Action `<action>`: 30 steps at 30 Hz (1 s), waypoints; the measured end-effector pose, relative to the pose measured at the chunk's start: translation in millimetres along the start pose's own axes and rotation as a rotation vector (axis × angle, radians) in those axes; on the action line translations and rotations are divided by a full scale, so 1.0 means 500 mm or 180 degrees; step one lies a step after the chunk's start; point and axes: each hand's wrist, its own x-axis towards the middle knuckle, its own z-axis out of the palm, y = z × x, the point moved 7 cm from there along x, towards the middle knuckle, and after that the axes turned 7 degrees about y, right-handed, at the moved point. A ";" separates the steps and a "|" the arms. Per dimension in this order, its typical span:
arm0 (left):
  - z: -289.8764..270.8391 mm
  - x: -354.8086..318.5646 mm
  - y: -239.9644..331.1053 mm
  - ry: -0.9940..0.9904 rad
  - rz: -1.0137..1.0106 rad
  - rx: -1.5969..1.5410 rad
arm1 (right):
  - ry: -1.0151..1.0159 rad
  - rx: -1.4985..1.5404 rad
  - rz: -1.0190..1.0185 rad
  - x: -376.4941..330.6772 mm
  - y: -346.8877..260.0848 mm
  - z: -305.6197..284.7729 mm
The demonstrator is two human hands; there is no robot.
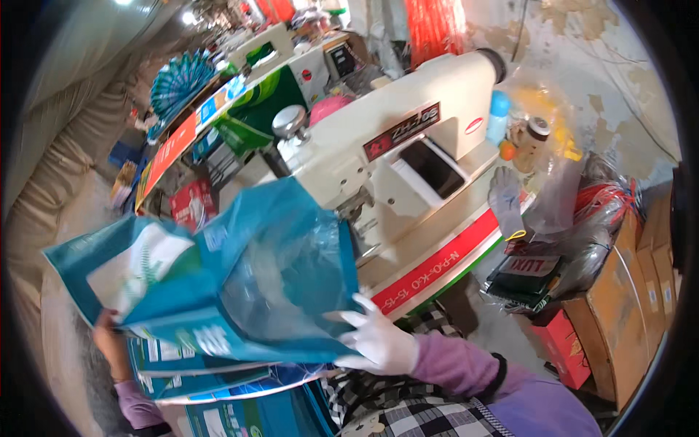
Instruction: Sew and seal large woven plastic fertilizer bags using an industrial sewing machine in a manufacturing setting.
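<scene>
The teal woven bag is held up in front of the sewing machine, above a stack of like bags at the lower left. The right hand, in a white glove, has its fingers spread wide against the bag's lower right corner. The left hand grips the lower left edge — its fingers are hidden behind the fabric, so I cannot tell how firmly they close.

Risk: the raised bag screens the needle area; a corner could snag on the machine head, and the open-fingered right hand could let the slick fabric slip.

Surroundings: a spare glove and a jar sit on the worktop to the right; cartons and bagged goods crowd that side.
</scene>
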 end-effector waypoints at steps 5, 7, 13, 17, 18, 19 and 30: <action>-0.056 -0.133 0.369 0.0373 0.0581 -0.1437 | 0.0023 0.0595 0.1087 -0.171 0.041 0.105; -0.097 -0.175 0.691 -0.0864 0.1082 -0.3869 | -0.0093 0.1239 0.1553 -0.194 0.045 0.136; 0.205 -0.225 1.132 -0.2143 0.1421 -0.4934 | -0.0896 0.0644 0.2135 -0.230 0.061 0.117; 0.512 -0.181 0.936 -0.1230 -0.0147 -0.4030 | -0.0669 0.0558 0.2062 -0.254 0.061 0.095; 0.530 -0.180 0.916 -0.1226 -0.0129 -0.4020 | -0.0348 0.0578 0.1759 -0.241 0.048 0.079; 0.549 -0.188 0.899 -0.1665 -0.0271 -0.3646 | -0.0350 0.0705 0.1836 -0.238 0.046 0.073; 0.334 -0.200 0.962 -0.1460 0.1197 -0.3207 | 0.0278 -0.2540 0.0907 0.107 0.243 0.015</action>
